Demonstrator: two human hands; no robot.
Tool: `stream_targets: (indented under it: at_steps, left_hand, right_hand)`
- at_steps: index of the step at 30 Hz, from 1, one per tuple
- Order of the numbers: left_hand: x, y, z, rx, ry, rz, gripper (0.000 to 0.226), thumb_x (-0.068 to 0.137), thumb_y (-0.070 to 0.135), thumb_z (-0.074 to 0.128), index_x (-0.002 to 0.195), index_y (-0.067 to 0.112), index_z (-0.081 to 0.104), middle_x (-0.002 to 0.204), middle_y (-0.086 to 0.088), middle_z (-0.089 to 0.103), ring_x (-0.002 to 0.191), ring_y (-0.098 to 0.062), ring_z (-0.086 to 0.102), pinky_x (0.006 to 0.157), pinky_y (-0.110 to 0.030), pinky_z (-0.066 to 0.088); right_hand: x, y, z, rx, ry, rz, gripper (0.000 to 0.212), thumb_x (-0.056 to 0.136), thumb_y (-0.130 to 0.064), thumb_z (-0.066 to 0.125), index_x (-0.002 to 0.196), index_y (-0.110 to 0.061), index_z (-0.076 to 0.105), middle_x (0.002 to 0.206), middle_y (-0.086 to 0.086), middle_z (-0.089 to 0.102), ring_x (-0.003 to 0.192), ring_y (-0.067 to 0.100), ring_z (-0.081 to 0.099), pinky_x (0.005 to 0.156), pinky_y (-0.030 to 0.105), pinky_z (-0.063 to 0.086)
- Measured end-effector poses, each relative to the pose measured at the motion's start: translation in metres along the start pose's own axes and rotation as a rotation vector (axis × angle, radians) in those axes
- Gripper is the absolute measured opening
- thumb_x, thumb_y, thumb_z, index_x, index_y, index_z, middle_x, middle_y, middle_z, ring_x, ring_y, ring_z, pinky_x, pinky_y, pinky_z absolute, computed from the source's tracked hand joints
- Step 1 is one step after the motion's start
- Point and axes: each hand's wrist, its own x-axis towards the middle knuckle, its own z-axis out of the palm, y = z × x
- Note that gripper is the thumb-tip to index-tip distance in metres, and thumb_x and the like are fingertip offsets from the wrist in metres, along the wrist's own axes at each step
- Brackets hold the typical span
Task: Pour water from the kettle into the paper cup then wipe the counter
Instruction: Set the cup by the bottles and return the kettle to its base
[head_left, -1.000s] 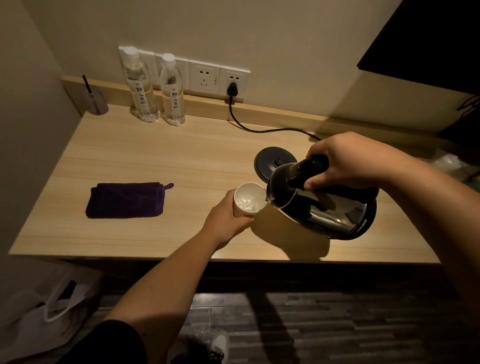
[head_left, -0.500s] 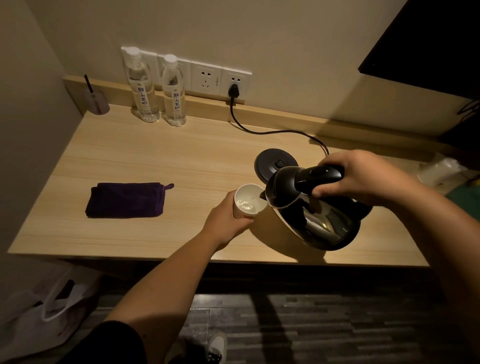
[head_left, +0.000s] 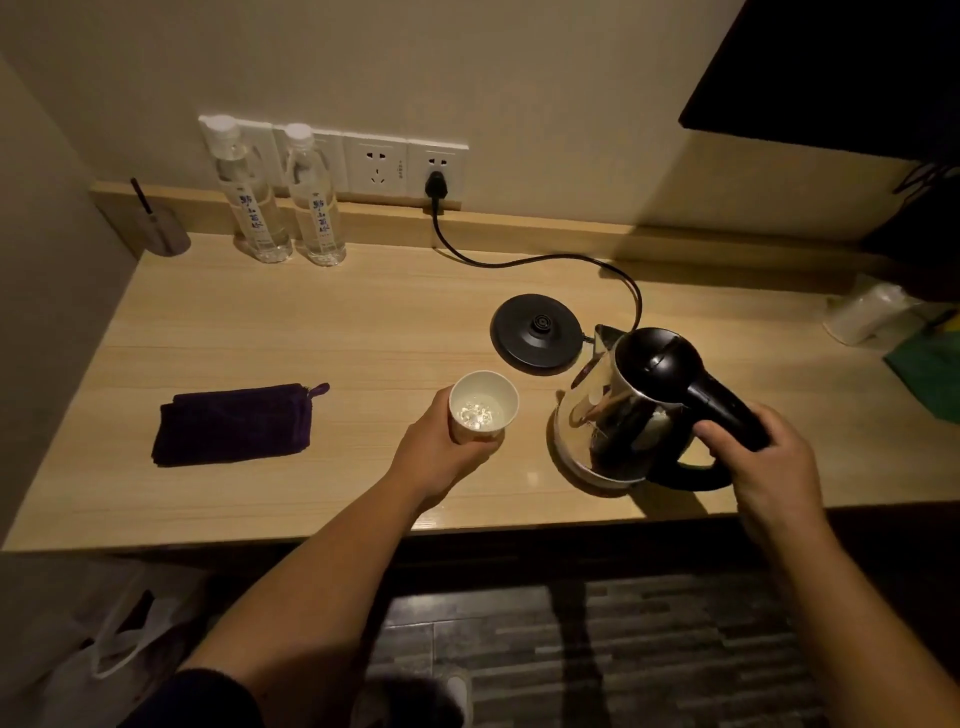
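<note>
A white paper cup with water in it stands on the wooden counter. My left hand wraps around its near side. To the right, the steel kettle with a black lid stands nearly upright by the counter's front edge, its spout pointing away from the cup. My right hand grips its black handle. The round black kettle base lies behind the cup, apart from the kettle. A folded dark purple cloth lies on the counter to the left.
Two water bottles stand at the back wall by the sockets, where the base's cord is plugged in. A small holder sits in the back left corner. White wrapped items and something green lie at the far right.
The kettle has swung back from tilting over the cup to nearly upright, moved right and come down by the counter's front edge. My left hand and the cup have stayed put.
</note>
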Motion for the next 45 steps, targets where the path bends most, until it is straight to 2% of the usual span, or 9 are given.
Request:
stream_targets:
  at_steps: [8,16,20,22,25,32,35,39,45]
  left_hand:
    - [-0.002,0.004,0.001,-0.032,-0.007,-0.013,0.073,0.073,0.031,0.083,0.128,0.042,0.037,0.109,0.025,0.054,0.098,0.005,0.053,0.071,-0.013,0.043]
    - [-0.004,0.008,0.002,0.005,0.011,-0.003,0.073,0.075,0.025,0.082,0.132,0.035,0.038,0.105,0.026,0.052,0.092,0.010,0.051,0.062,0.000,0.038]
    - [-0.005,0.012,0.002,-0.030,0.005,-0.005,0.070,0.075,0.025,0.082,0.128,0.038,0.038,0.107,0.022,0.055,0.093,0.007,0.054,0.062,-0.001,0.041]
    - [-0.006,0.012,0.001,-0.050,-0.006,-0.016,0.070,0.076,0.021,0.082,0.130,0.034,0.038,0.108,0.019,0.055,0.092,0.005,0.054,0.061,-0.001,0.041]
    - [-0.008,0.014,0.000,-0.065,-0.033,-0.025,0.070,0.079,0.011,0.079,0.133,0.028,0.038,0.109,0.016,0.054,0.088,0.008,0.054,0.061,-0.002,0.042]
    - [-0.013,0.017,-0.012,-0.109,-0.031,-0.021,0.084,0.075,0.029,0.083,0.144,0.034,0.036,0.138,0.017,0.045,0.123,-0.004,0.044,0.076,-0.008,0.046]
    - [-0.011,0.017,-0.018,-0.080,-0.018,-0.012,0.072,0.074,0.034,0.082,0.135,0.043,0.044,0.133,0.023,0.052,0.122,0.001,0.047,0.093,-0.019,0.042]
    - [-0.005,0.018,-0.023,-0.150,-0.014,-0.014,0.065,0.078,0.025,0.081,0.132,0.042,0.049,0.128,0.020,0.056,0.119,-0.003,0.051,0.072,-0.009,0.049]
    - [0.027,0.019,-0.047,-0.158,0.028,-0.026,0.065,0.075,0.030,0.083,0.127,0.049,0.049,0.125,0.024,0.057,0.118,-0.001,0.050,0.083,-0.018,0.050]
  right_hand:
    - [0.001,0.020,0.016,0.158,0.268,0.069,0.041,0.085,-0.026,0.068,0.124,-0.024,0.055,0.111,-0.002,0.058,0.107,0.019,0.055,0.074,0.025,0.043]
    - [0.007,0.026,0.001,-0.018,0.133,0.051,0.055,0.087,-0.033,0.064,0.137,-0.024,0.042,0.131,0.006,0.050,0.122,0.028,0.048,0.096,0.047,0.045]
    - [-0.016,0.013,0.005,-0.312,0.291,-0.349,0.059,0.091,-0.045,0.047,0.138,-0.010,0.038,0.139,0.017,0.038,0.129,0.030,0.035,0.104,0.052,0.034]
    - [-0.027,0.002,0.029,-0.324,0.169,-0.515,0.052,0.090,-0.040,0.046,0.130,-0.007,0.050,0.133,0.015,0.047,0.125,0.026,0.041,0.103,0.047,0.036]
    - [-0.031,-0.003,0.081,-0.307,-0.219,-0.458,0.043,0.091,-0.035,0.056,0.129,-0.014,0.056,0.133,0.003,0.053,0.121,0.009,0.042,0.104,0.040,0.040]
    - [-0.003,-0.002,0.148,-0.111,-0.688,-0.104,0.078,0.088,-0.025,0.067,0.150,-0.030,0.020,0.156,-0.007,0.028,0.139,0.011,0.029,0.107,0.030,0.029]
    - [0.001,-0.010,0.160,-0.006,-0.761,-0.085,0.079,0.083,-0.026,0.072,0.145,-0.039,0.025,0.146,-0.012,0.040,0.133,0.009,0.036,0.103,0.029,0.033]
    - [0.008,-0.020,0.171,0.104,-0.734,-0.018,0.072,0.079,-0.030,0.075,0.140,-0.036,0.037,0.123,-0.025,0.051,0.117,0.002,0.047,0.083,0.008,0.039]
    - [0.030,-0.043,0.199,0.239,-0.730,-0.025,0.062,0.080,-0.005,0.073,0.131,-0.028,0.045,0.116,-0.017,0.058,0.104,-0.004,0.053,0.068,0.003,0.044]
